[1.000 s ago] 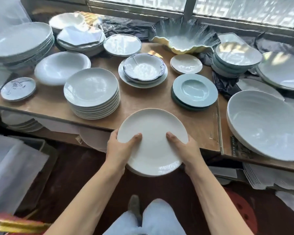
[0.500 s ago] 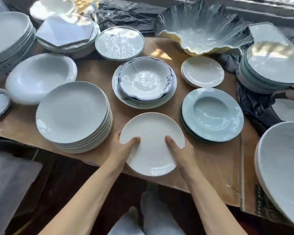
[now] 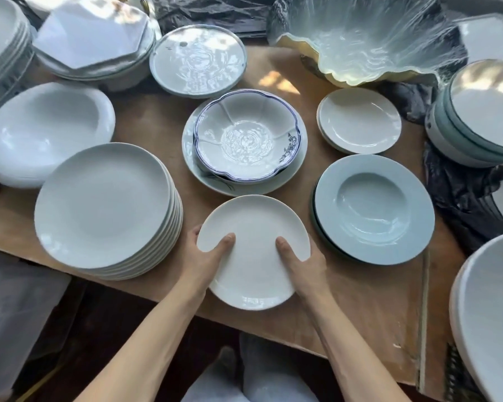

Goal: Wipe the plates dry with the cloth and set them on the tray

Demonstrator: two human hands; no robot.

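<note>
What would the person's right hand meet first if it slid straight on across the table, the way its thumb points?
Probably the stack with the blue-rimmed bowl on the wide plate, just beyond the white plate that the right hand grips; depth is unclear.

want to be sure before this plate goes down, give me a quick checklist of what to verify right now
1. Two-handed grip: left hand and right hand hold the white plate, thumbs on top: ok.
2. Bare wooden board beneath plate: ok.
3. Apart from the plate stack: ok.
4. Apart from the blue plate: ok.
5. Plate dry: cannot tell.
6. Cloth within reach: not ok, none visible.
</note>
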